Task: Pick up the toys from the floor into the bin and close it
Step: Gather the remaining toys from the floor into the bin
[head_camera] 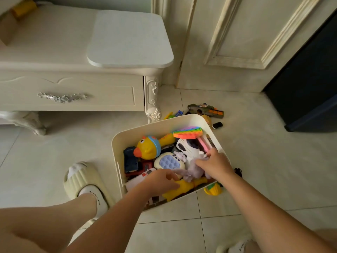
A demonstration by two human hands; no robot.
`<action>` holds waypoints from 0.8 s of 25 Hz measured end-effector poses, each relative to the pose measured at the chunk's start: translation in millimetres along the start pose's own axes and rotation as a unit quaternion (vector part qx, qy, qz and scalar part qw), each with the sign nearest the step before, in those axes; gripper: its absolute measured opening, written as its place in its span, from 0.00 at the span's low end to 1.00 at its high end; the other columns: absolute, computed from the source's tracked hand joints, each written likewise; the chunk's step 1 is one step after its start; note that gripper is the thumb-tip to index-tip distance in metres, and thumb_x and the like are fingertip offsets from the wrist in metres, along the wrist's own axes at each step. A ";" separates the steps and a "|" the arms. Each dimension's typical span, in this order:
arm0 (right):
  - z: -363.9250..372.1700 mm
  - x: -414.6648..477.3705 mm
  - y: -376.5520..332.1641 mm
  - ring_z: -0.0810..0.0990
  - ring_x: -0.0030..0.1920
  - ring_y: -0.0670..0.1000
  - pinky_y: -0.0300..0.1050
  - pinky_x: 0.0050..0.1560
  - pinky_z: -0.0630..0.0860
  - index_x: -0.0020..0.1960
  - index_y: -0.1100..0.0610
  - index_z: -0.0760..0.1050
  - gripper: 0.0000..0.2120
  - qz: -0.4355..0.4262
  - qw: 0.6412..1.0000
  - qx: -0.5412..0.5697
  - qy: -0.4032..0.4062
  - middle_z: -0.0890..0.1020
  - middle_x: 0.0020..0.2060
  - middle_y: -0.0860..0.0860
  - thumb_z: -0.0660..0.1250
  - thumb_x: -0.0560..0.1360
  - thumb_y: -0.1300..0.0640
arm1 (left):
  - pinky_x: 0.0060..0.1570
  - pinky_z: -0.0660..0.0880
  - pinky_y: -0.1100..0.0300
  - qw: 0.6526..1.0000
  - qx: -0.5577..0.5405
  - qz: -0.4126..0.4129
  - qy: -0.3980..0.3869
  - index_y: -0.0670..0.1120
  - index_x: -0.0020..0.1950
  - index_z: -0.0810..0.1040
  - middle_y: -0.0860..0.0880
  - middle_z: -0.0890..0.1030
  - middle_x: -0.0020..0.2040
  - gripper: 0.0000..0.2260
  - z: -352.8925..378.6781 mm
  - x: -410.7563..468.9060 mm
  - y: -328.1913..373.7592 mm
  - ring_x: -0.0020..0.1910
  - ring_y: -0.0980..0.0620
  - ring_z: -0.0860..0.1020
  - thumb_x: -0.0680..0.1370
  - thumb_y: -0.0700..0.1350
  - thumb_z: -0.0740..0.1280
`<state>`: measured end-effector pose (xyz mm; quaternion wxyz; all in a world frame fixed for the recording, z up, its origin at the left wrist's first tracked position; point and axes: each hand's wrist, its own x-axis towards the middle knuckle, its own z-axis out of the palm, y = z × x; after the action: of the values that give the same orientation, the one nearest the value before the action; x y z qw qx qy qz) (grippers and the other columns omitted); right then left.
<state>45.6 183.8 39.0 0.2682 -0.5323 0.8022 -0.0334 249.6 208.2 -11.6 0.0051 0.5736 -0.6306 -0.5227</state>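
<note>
Tiled floor (255,152): both hands in bin (156,125), on plush (196,168).

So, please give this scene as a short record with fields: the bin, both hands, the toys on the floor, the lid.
bin: white bin, open, nearly full of toys
left hand: left hand inside the bin, on the toys near the front
right hand: right hand pressing a purple plush toy
on floor: toy gun, small black toy, yellow toy
lid: not identifiable
</note>
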 end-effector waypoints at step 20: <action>-84.1 54.4 42.1 0.81 0.35 0.49 0.46 0.37 0.80 0.56 0.52 0.78 0.10 0.012 0.920 0.373 0.122 0.81 0.37 0.50 0.60 0.78 0.55 | 0.50 0.77 0.55 0.984 -0.076 0.101 0.127 0.61 0.47 0.79 0.59 0.82 0.45 0.04 -8.7 23.9 111.5 0.46 0.58 0.79 0.76 0.54 0.65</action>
<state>-44.5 135.0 75.0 0.3478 -0.3760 0.7642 -0.3920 166.7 162.3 52.3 0.1815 0.5666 -0.6380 -0.4888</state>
